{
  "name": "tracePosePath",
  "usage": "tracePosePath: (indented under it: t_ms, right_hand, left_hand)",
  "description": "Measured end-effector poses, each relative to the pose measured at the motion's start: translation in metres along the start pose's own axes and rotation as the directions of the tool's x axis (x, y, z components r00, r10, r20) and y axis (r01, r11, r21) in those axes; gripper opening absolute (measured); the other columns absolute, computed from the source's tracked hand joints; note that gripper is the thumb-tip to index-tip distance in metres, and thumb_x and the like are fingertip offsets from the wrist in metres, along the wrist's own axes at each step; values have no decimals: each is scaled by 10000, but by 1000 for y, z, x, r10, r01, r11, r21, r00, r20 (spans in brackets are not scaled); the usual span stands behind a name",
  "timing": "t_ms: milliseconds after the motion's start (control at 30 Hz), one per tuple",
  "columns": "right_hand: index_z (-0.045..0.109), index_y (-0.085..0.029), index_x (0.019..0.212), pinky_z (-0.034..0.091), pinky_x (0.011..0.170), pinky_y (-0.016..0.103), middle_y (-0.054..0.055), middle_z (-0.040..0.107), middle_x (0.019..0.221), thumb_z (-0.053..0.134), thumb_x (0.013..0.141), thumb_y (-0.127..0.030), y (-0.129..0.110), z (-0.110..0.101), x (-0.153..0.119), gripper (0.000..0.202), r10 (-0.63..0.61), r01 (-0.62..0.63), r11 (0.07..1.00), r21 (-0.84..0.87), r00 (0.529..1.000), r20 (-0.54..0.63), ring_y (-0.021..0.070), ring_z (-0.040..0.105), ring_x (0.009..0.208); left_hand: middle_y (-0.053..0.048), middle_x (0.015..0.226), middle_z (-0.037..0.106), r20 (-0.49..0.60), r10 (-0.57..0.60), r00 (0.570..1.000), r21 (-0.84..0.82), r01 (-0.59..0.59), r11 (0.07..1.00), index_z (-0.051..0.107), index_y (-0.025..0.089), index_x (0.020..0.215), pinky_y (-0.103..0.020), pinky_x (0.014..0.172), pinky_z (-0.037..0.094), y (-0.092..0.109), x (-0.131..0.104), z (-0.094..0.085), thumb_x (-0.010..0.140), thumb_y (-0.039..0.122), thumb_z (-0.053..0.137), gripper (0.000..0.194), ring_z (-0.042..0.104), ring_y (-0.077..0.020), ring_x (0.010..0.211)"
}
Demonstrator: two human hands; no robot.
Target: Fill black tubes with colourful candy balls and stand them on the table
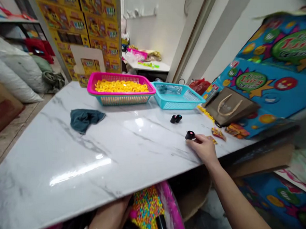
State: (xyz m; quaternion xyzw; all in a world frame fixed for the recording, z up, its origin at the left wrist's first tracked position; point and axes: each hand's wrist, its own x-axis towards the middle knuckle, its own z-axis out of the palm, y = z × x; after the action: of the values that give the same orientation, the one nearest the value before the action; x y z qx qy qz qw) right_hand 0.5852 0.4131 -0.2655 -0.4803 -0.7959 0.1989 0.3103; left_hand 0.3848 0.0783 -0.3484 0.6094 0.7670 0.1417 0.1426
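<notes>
My right hand (204, 148) is closed around a small black cylinder (190, 135) with a pinkish spot on its top, at the table's right side. Two similar black cylinders (176, 118) stand together a little farther back, one with a pink top and one with a bluish top. Below the front edge, my left hand (114, 213) is at a magenta bin (172, 211) of small coloured candy balls (148, 204). Its fingers are mostly hidden, with something dark beside them. Black tubes, one of them a black cylinder (161, 226), lie among the balls.
On the marble-patterned table (130, 151) are a pink basket (91, 84) of yellow pieces, a blue basket (177, 105), a dark cloth (84, 119), a brown paper bag (227, 104) and small candy packets (218, 133). Blue cartons (275, 83) rise at right, yellow boxes (101, 19) behind.
</notes>
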Motion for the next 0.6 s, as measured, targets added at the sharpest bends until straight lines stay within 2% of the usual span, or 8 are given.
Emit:
tracePosePath:
  t_ms: [67, 133, 233, 300, 400, 500, 600]
  right_hand:
    - [757, -177, 869, 437, 642, 285, 40, 691, 770, 700, 664, -421, 7, 9, 38, 324, 26, -25, 991, -133, 1000, 1, 181, 598, 685]
    - [761, -189, 800, 410, 619, 277, 42, 701, 738, 694, 661, -416, 6, 20, 64, 275, 8, -6, 984, -176, 1000, 9, 188, 600, 679]
    - [757, -179, 780, 404, 627, 285, 45, 697, 709, 672, 693, -442, -1, 33, 77, 290, -35, 41, 980, -195, 999, 31, 190, 597, 669]
    - [747, -159, 942, 429, 689, 304, 60, 711, 791, 652, 720, -457, -1, 36, 71, 384, -44, 51, 978, -201, 998, 38, 200, 611, 723]
    - [691, -157, 1124, 438, 856, 362, 104, 706, 1003, 636, 754, -453, 19, 26, 53, 476, -134, 132, 966, -224, 991, 7, 241, 618, 915]
    - [746, -210, 960, 442, 902, 372, 87, 709, 1014, 562, 823, -400, 56, 5, 47, 298, -296, 289, 919, -268, 955, 16, 237, 621, 963]
    - [751, -191, 791, 476, 838, 379, 96, 727, 869, 540, 805, -342, 82, -18, 58, 260, -256, 233, 912, -336, 967, -22, 246, 645, 874]
  left_hand:
    - [-56, 1342, 590, 4, 50, 999, -42, -50, 998, 497, 331, 1344, -463, 1057, 450, -1, 3, 1, 758, 199, 586, 607, 589, -309, 1179]
    - [-42, 1351, 585, 24, 95, 995, -125, -91, 988, 519, 334, 1323, -423, 1071, 441, 1, 5, 1, 755, 199, 601, 590, 575, -291, 1203]
    - [-30, 1318, 613, 44, 92, 995, -273, -76, 959, 581, 310, 1253, -380, 1071, 442, 10, 7, -4, 786, 197, 587, 481, 577, -260, 1204]
    - [-39, 1291, 629, 74, 71, 995, -350, -41, 936, 601, 285, 1223, -386, 1064, 448, 17, 7, -11, 829, 219, 555, 402, 580, -252, 1197]
    - [-65, 1247, 651, 129, 45, 991, -443, 16, 896, 602, 238, 1218, -390, 1048, 456, 23, 6, -19, 867, 250, 526, 360, 589, -243, 1176]
    - [-62, 1214, 663, 187, 41, 982, -511, 61, 857, 606, 220, 1201, -381, 1029, 465, 22, 6, -21, 850, 241, 556, 356, 604, -232, 1135]
    - [-55, 1239, 649, 218, 25, 976, -526, 96, 845, 608, 224, 1194, -399, 1048, 444, 18, 7, -18, 837, 242, 574, 360, 586, -239, 1160]
